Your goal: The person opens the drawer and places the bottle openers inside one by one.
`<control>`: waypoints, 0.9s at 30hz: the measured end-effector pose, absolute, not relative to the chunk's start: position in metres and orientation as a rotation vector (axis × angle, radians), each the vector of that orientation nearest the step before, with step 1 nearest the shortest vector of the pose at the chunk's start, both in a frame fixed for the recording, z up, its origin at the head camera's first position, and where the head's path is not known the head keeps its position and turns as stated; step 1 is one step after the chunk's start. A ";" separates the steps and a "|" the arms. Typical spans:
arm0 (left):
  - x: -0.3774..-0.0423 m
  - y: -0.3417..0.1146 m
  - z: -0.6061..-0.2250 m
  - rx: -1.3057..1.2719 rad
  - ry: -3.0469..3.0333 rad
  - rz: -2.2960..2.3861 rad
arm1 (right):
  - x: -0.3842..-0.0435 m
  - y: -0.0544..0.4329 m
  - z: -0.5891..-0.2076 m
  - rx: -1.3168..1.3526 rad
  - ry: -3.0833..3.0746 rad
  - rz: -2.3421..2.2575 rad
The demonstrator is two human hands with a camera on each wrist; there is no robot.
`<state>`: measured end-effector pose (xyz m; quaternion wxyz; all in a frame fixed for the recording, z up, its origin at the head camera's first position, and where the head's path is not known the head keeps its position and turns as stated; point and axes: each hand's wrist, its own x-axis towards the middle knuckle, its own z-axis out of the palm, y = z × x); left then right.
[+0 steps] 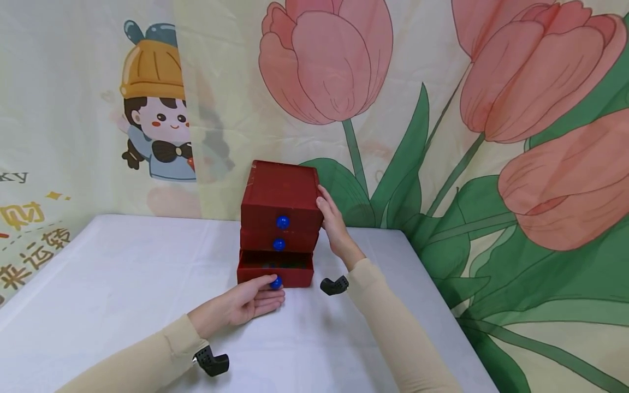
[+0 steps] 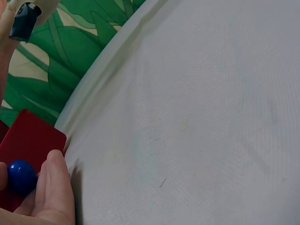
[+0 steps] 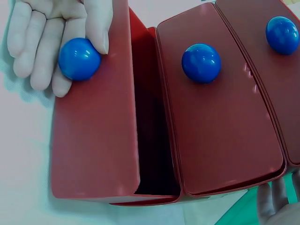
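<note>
A small dark red chest (image 1: 282, 183) with three stacked drawers, each with a round blue knob, stands on the table. Its bottom drawer (image 1: 300, 278) is pulled partway out, and the inside is dark. My left hand (image 1: 242, 303) pinches the bottom drawer's knob (image 3: 79, 59) between thumb and fingers, the other fingers stretched out below it. On the chest's right side, near the top, my right hand (image 1: 338, 225) rests with straight fingers. The middle drawer (image 3: 220, 126) and the top drawer (image 1: 255, 216) are closed.
A white cloth covers the table (image 1: 147, 273). Close behind the chest hangs a backdrop (image 1: 221, 109) printed with tulips and a cartoon figure. A black wrist camera (image 1: 212, 361) sits at the left cuff, another wrist camera (image 1: 334, 285) at the right.
</note>
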<state>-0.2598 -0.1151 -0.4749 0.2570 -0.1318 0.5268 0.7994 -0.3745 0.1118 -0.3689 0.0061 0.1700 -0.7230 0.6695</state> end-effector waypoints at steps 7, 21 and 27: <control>-0.268 -0.118 -0.474 -0.349 1.446 2.182 | -0.375 0.108 -0.366 0.539 -2.268 2.080; -0.285 -0.117 -0.481 -0.346 1.495 2.183 | -0.375 0.109 -0.369 0.508 -2.282 2.088; -0.289 -0.114 -0.480 -0.332 1.491 2.192 | -0.374 0.111 -0.368 0.511 -2.261 2.109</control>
